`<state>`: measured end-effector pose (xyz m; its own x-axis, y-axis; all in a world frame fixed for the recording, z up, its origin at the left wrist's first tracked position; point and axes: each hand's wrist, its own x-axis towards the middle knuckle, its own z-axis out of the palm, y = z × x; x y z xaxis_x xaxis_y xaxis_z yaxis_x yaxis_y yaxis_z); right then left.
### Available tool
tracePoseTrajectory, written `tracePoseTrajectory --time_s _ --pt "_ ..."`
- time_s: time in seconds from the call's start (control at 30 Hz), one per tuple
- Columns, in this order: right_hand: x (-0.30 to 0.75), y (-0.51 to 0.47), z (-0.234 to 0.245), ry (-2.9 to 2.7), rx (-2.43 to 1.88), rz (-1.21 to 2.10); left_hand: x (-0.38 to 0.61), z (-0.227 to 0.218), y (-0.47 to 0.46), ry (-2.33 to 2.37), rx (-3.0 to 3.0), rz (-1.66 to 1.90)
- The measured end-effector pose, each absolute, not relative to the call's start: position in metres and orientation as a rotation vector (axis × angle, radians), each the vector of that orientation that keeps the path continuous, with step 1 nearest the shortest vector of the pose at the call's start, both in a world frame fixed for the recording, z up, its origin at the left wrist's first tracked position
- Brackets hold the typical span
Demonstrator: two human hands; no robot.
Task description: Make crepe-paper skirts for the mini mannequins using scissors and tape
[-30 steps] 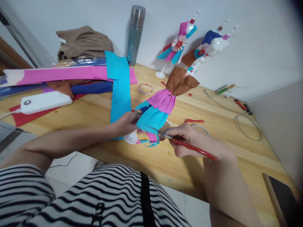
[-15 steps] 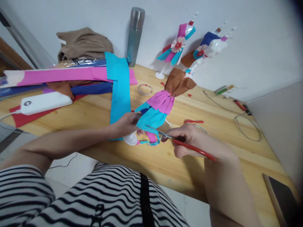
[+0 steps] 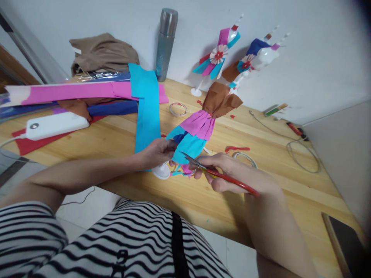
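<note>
My left hand is closed on the lower end of a crepe paper decoration, which leans up and away with brown paper on top, pink in the middle and turquoise below. A white round base shows under that hand. In my right hand are scissors with red handles, their blades lying at the turquoise edge near my left fingers. Pink and turquoise scraps lie below the blades. My left fingertips are partly hidden by the paper.
A turquoise crepe strip lies over pink and blue rolls at left, near a white power bank. A flask and finished decorations stand by the wall. A cable and phone are at right.
The scissors and my right hand have shifted slightly left, and the turquoise paper edge has moved a little right and up. The decoration remains held.
</note>
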<state>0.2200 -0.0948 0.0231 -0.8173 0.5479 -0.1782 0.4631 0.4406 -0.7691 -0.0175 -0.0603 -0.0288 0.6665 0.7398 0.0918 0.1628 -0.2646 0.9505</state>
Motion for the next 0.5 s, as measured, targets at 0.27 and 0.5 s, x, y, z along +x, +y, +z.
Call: tracePoseTrajectory --time_s 0.27,0.5 --pt "0.2147 -0.095 0.0195 -2.522 -0.891 1.327 -0.0166 -0.0344 -0.0602 0.679 1.799 0.67" --pt "0.2107 -0.0953 0.0213 -2.522 -0.895 1.309 -0.017 -0.0362 -0.0599 0.636 1.824 0.687"
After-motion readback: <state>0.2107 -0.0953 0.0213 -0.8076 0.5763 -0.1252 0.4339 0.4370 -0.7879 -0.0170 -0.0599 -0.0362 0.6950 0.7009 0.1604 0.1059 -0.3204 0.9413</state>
